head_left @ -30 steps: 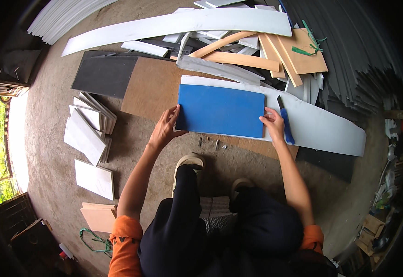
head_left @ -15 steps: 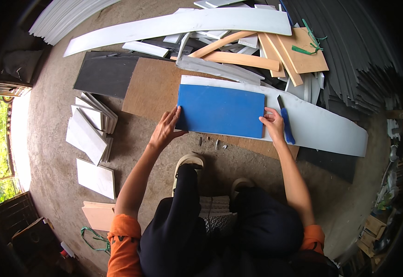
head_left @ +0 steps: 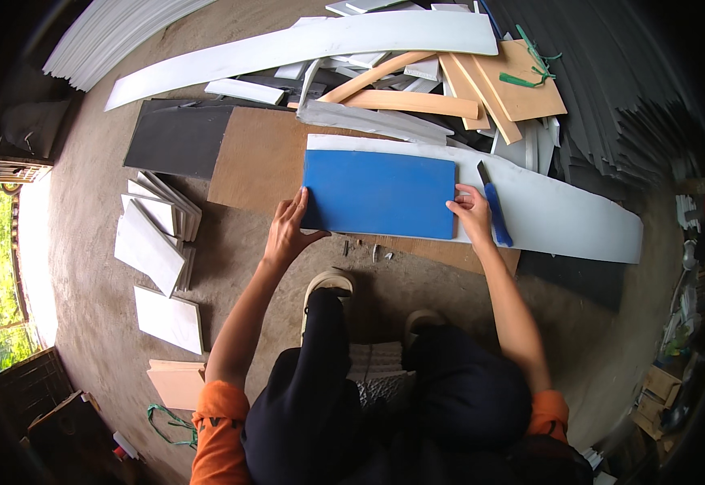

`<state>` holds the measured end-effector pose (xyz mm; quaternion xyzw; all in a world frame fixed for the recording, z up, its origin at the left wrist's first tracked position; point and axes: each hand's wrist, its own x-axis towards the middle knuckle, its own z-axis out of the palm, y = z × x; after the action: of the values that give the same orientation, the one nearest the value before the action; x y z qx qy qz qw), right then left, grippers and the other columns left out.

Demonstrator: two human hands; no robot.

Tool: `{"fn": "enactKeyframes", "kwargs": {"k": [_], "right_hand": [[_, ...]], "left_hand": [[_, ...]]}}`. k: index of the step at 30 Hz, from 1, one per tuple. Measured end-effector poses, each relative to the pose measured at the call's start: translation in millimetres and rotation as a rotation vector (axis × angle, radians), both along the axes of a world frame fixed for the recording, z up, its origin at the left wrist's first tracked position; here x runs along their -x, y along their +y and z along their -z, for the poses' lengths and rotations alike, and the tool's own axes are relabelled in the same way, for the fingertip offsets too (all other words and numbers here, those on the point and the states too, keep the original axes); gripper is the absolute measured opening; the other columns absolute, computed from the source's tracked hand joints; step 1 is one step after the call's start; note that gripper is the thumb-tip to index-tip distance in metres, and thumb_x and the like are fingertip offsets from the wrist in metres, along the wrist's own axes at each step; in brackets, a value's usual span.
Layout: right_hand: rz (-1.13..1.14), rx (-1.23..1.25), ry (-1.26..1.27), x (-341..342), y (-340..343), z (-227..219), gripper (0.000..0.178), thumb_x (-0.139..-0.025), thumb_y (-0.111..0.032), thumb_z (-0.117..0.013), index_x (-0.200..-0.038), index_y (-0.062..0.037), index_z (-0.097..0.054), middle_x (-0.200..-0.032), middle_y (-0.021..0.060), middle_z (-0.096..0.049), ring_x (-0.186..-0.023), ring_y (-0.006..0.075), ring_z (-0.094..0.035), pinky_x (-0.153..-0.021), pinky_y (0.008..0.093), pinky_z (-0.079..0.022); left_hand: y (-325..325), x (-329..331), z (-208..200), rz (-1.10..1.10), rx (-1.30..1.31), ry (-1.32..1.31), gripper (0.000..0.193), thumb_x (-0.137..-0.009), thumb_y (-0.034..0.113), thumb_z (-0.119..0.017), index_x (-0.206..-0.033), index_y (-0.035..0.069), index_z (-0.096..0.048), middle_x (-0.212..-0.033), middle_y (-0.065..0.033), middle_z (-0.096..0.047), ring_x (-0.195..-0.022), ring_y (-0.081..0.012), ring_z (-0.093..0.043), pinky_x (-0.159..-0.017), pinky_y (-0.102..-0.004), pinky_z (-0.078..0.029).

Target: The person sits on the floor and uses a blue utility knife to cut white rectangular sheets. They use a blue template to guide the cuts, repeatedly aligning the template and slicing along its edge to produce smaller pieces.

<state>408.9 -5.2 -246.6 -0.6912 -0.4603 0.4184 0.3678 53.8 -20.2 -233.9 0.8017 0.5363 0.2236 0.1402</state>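
Observation:
A blue rectangular board (head_left: 378, 194) lies flat on a long white sheet (head_left: 567, 212), whose right end tapers in a curve. My left hand (head_left: 289, 228) holds the board's left edge, fingers along the side and thumb stretched at the lower corner. At the opposite edge, my right hand (head_left: 471, 212) grips the board with thumb and fingertips. Just right of that hand, a blue-handled knife (head_left: 494, 212) rests on the white sheet, its dark blade pointing away from me. Beneath the sheet is a brown wooden board (head_left: 255, 158).
Beyond the sheet is a heap of white and tan offcuts (head_left: 413, 99), with a long white strip (head_left: 304, 52) across it. White cut pieces (head_left: 152, 242) are stacked at left. Dark sheets (head_left: 587, 105) stand at the far right. Small scraps (head_left: 375, 254) dot the concrete floor.
The whole view has shifted slightly. Both hands stay at the blue board's edges, and the board keeps about the same place on the white sheet.

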Motion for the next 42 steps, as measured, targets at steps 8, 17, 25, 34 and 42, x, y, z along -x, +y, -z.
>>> {"fn": "enactKeyframes", "kwargs": {"k": [8, 17, 25, 34, 42], "right_hand": [[-0.004, -0.022, -0.014, -5, 2, 5, 0.040, -0.065, -0.007, -0.069, -0.102, -0.0067, -0.055, -0.074, 0.0037, -0.059, -0.064, 0.0100, -0.055, -0.059, 0.0233, -0.045], [-0.010, -0.034, -0.044, -1, -1, 0, 0.040, -0.064, -0.009, -0.069, -0.102, -0.0063, -0.055, -0.074, 0.0044, -0.058, -0.063, 0.0109, -0.055, -0.058, 0.0240, -0.045], [-0.033, -0.036, -0.088, -3, -1, 3, 0.039, -0.065, -0.009, -0.068, -0.101, -0.0061, -0.054, -0.074, 0.0047, -0.058, -0.063, 0.0110, -0.055, -0.058, 0.0247, -0.046], [-0.046, -0.047, -0.058, -5, -1, 6, 0.039, -0.065, -0.008, -0.068, -0.101, -0.0058, -0.053, -0.075, 0.0052, -0.057, -0.064, 0.0123, -0.055, -0.058, 0.0254, -0.045], [-0.074, 0.009, -0.101, 2, 7, 10, 0.039, -0.067, -0.004, -0.066, -0.101, -0.0072, -0.046, -0.073, 0.0056, -0.055, -0.065, 0.0142, -0.055, -0.059, 0.0280, -0.045]], "left_hand": [[-1, -7, 0, -0.020, -0.043, -0.006, 0.088, -0.052, 0.024, -0.078, -0.123, -0.004, -0.035, -0.116, -0.0160, -0.049, -0.090, -0.0304, -0.051, -0.079, -0.0357, -0.046], [1, -5, 4, -0.009, -0.065, 0.025, 0.089, -0.050, 0.021, -0.079, -0.123, -0.004, -0.035, -0.114, -0.0165, -0.051, -0.089, -0.0296, -0.051, -0.079, -0.0354, -0.046], [0, -6, 8, -0.020, -0.062, 0.042, 0.091, -0.049, 0.020, -0.080, -0.125, -0.002, -0.034, -0.115, -0.0162, -0.050, -0.090, -0.0294, -0.051, -0.080, -0.0353, -0.046], [-1, -6, 9, -0.011, -0.077, 0.059, 0.093, -0.049, 0.020, -0.079, -0.126, -0.002, -0.032, -0.115, -0.0158, -0.050, -0.090, -0.0298, -0.050, -0.079, -0.0353, -0.046], [-8, -12, 4, -0.001, -0.063, 0.289, 0.096, -0.057, 0.031, -0.074, -0.127, -0.009, -0.021, -0.129, -0.0235, -0.029, -0.111, -0.0340, -0.036, -0.094, -0.0396, -0.035]]}}
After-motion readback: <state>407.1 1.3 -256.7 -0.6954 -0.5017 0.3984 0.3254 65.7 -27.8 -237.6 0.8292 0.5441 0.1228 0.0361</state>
